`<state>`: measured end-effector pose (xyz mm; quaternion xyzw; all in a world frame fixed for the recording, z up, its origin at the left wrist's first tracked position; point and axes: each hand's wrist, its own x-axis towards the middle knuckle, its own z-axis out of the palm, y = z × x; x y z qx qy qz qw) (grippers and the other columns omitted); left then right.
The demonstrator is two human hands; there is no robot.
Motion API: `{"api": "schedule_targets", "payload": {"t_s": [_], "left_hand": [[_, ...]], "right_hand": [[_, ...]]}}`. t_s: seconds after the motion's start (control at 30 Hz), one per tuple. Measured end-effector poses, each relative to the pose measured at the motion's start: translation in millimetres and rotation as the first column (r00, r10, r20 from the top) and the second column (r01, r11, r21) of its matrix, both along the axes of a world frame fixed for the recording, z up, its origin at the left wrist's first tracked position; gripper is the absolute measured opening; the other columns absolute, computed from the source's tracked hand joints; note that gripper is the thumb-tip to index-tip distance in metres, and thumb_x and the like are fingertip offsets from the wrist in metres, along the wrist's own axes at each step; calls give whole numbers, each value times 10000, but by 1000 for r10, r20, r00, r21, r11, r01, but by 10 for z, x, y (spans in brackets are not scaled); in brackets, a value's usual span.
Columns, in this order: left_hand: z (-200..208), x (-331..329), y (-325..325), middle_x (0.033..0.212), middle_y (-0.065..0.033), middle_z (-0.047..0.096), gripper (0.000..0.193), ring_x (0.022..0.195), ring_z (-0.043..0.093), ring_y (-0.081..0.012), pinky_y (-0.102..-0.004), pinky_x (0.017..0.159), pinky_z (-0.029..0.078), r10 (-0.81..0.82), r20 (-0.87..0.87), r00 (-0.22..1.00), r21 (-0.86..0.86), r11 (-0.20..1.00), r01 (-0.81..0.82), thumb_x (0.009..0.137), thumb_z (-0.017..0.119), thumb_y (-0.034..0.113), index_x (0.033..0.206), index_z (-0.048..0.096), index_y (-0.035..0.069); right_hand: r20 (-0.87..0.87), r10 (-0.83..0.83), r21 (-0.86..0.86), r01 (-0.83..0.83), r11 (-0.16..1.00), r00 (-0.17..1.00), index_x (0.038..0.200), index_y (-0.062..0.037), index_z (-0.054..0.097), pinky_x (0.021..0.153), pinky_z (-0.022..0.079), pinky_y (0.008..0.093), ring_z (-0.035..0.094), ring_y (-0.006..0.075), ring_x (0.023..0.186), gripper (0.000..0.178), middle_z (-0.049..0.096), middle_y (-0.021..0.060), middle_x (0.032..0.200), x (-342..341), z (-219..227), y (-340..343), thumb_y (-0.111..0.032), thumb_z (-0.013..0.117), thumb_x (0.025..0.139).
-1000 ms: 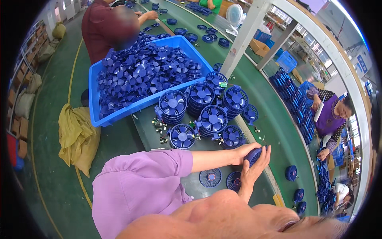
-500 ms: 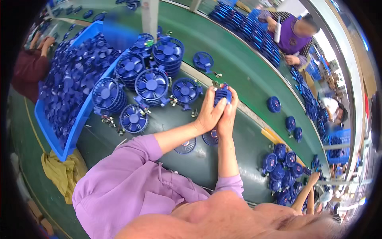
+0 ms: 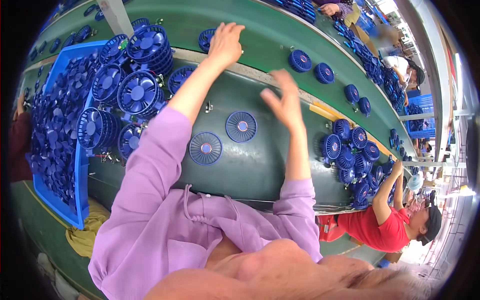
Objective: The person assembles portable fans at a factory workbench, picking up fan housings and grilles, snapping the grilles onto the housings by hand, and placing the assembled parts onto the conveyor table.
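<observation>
My left hand [image 3: 226,46] reaches over the far edge of the bench with its fingers stretched out. It partly covers a blue fan housing [image 3: 205,40] on the green conveyor belt; whether it touches the housing is hard to tell. My right hand [image 3: 286,102], slightly blurred, hovers above the bench with thumb and fingers apart and nothing in it. Beyond it, a round blue fan unit [image 3: 300,61] lies on the belt. Below my hands, two round blue fan grilles, a nearer one [image 3: 206,148] and a farther one [image 3: 241,126], lie flat on the dark bench.
Stacked fan housings with blades [image 3: 140,92] stand left, beside a blue bin [image 3: 81,187] heaped with fan blades. More fan units [image 3: 345,157] cluster on the right, near a co-worker in red [image 3: 385,230]. A metal post [image 3: 116,17] rises at the back left.
My hands have parted; the fan unit they held now appears to lie on the belt. My left hand has moved to the housing, my right hand back over the bench. The view has turned.
</observation>
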<state>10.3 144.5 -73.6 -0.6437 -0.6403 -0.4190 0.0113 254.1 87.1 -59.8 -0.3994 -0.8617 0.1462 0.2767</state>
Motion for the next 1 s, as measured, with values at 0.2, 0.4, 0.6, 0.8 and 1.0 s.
{"api": "schedule_targets", "payload": {"t_s": [0.2,0.4,0.6,0.8,1.0], "left_hand": [[-124,-234,423,1371,-57,505,406,1336,393,-334,-668,1035,291,65,-432,899,-343,911,-230,879,566,121,1267,566,242],[-40,-350,378,1003,-102,637,208,992,618,-336,-497,816,496,154,-236,960,-195,960,-202,864,632,239,1011,554,114],[251,66,-93,792,-186,665,239,750,643,-408,-502,655,500,36,168,985,113,992,-55,872,636,231,948,499,49],[-30,443,-670,971,-58,659,297,882,604,-110,-266,776,485,-388,807,445,356,921,157,950,609,266,1070,602,-5],[-241,332,-833,1091,-99,648,539,975,650,-202,-354,851,545,-170,867,-469,383,828,409,994,383,523,1170,566,49]], "right_hand": [[202,372,-204,-332,921,906,1354,-118,492,1091,327,497,351,404,1339,845,390,201,1439,-175,-65,-999,-349,842,620],[-120,295,-207,-314,927,948,1282,-79,560,1059,371,428,472,354,1233,669,524,171,1330,-138,-15,-710,-205,791,666],[-345,-78,123,128,984,935,1326,-23,492,1044,380,430,467,356,1222,780,510,194,1325,-368,267,-262,-255,836,666],[-334,-27,297,132,946,942,1333,-18,477,1006,401,452,440,374,1172,826,476,187,1292,-716,257,-196,-222,850,625],[-248,73,272,-3,962,966,1354,-84,474,1006,371,498,396,407,1199,734,402,213,1332,-944,54,-302,-325,757,721]]}}
